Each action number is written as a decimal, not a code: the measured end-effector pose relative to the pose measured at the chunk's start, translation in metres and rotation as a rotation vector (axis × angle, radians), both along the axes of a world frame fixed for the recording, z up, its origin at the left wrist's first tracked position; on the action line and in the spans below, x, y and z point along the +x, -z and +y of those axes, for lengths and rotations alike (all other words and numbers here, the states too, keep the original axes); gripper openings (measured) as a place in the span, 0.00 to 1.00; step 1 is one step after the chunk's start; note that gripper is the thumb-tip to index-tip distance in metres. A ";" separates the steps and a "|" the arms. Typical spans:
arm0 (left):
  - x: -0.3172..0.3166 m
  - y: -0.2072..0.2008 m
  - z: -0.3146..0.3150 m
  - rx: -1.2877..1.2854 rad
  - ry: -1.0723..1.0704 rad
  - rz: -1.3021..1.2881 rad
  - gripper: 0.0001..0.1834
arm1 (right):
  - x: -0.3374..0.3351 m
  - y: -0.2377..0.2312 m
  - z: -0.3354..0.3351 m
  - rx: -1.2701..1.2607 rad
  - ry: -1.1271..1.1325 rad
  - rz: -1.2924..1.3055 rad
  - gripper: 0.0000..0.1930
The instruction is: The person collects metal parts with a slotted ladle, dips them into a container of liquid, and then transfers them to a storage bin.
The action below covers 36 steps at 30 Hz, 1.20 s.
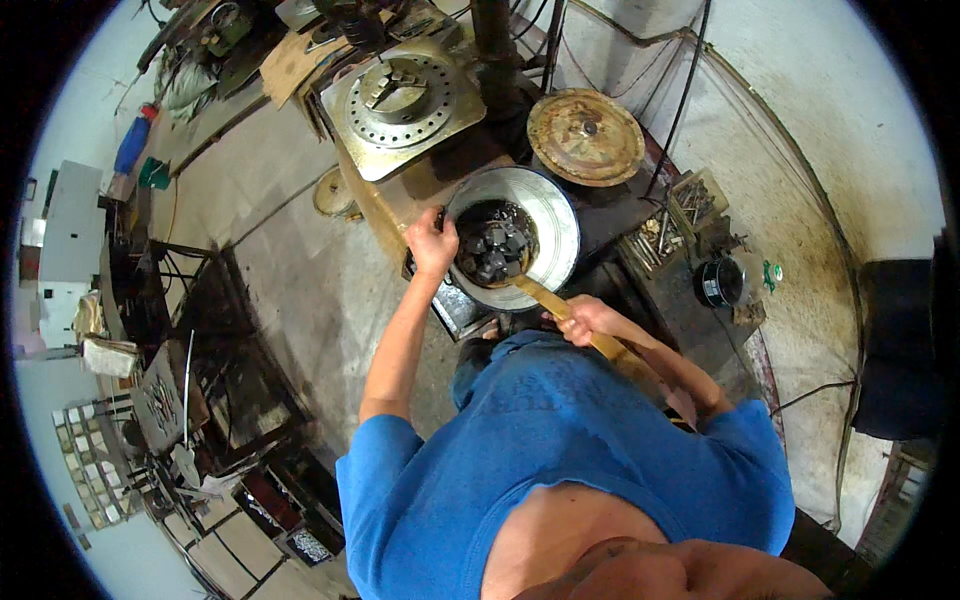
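A round grey metal bucket (558, 228) stands tilted in front of me, below the machine table. Several small dark blocks (497, 245) lie in its bottom, in what looks like dark liquid. My left hand (432, 243) is closed on the left edge of the bucket, near a small dark part that may be its handle. In my right hand (588, 320) is a long flat yellowish strip (540, 295), probably wood. Its far end reaches over the bucket's near rim to the blocks, while the other end runs back under my right forearm.
Beyond the bucket is a drilling machine's table with a three-jaw chuck (397, 92). A rusty round lid (586, 137) sits to its right. Metal pieces fill a bin (697, 199) beside a dark round container (718, 282). A cluttered workbench (165, 400) stands at far left.
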State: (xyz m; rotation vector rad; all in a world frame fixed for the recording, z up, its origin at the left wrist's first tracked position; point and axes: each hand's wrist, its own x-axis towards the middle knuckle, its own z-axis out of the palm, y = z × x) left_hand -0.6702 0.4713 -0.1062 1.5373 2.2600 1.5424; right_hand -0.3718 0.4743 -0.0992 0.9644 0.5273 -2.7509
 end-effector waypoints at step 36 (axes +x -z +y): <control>0.011 -0.011 0.005 0.022 0.113 0.035 0.07 | 0.037 0.025 0.040 -0.439 0.194 0.087 0.09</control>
